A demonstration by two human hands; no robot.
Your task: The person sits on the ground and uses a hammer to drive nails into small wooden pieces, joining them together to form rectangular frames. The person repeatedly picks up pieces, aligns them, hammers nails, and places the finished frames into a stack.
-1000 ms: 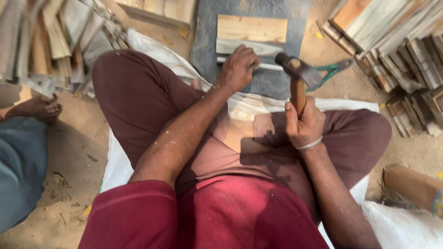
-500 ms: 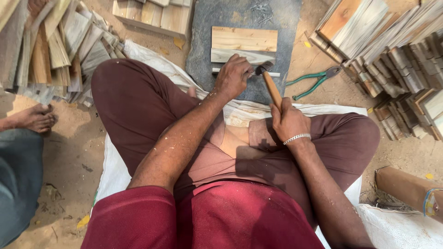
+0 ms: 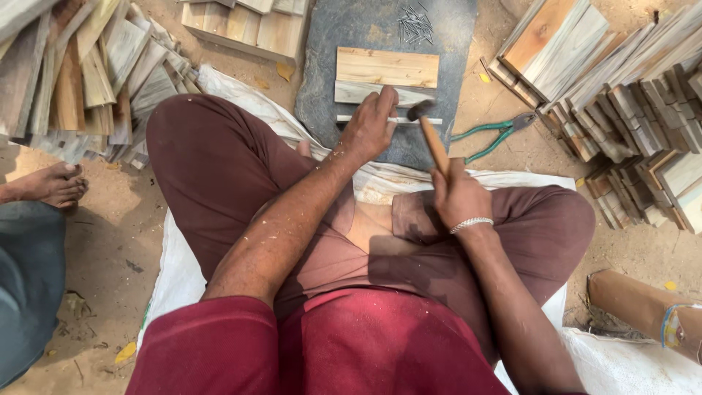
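Note:
I sit cross-legged before a dark stone slab (image 3: 329, 66). My left hand (image 3: 371, 126) presses down on a thin pale wooden strip (image 3: 431, 121) lying across the slab, just below two wider wooden pieces (image 3: 387, 69). My right hand (image 3: 457, 196) grips the wooden handle of a hammer (image 3: 433, 139), its metal head down on the strip right beside my left fingers. A small pile of nails (image 3: 415, 23) lies at the slab's far end.
Stacks of wooden slats (image 3: 80, 80) stand at left, more stacked pieces (image 3: 629, 95) at right, a wooden panel (image 3: 245, 29) at the top. Green-handled pliers (image 3: 493, 135) lie on the sand right of the slab. Another person's foot (image 3: 51, 184) rests at left.
The hammer was raised a second ago and has swung down onto the strip. My left hand has stayed on the strip.

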